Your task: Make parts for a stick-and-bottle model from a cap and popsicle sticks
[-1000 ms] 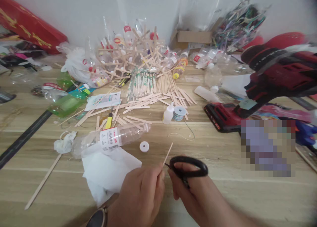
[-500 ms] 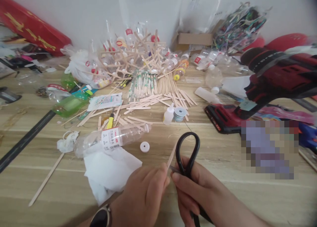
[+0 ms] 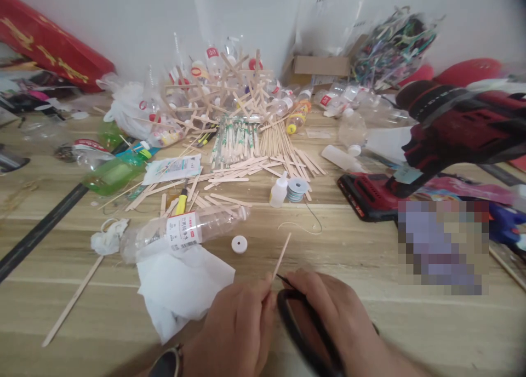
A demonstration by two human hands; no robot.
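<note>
- The left hand (image 3: 240,322), above the table (image 3: 431,333) toward its near edge, grasps a thin wooden stick (image 3: 282,253); its fingers are closed round the lower part, and the free end slants up toward the far edge.
- The right hand (image 3: 341,311), just beside it, has its fingers clenched on black-handled scissors (image 3: 287,297), the handle loop hanging toward the near edge.
- The dark scissor tip points at the stick just above the left fingers; whether it touches the wood cannot be told.
- The step in hand appears to be working that tip against the stick's side.
- The next move seems to call for a firm left pinch and small, measured pressure from the right, with the point kept clear of the left fingers.
- Beyond the hands, toward the far edge, lie a white disc (image 3: 239,244) with a dark centre, a small squeeze bottle (image 3: 279,192) and a spool (image 3: 297,189).
- A cordless drill (image 3: 464,130) stands toward the table's right edge.
</note>
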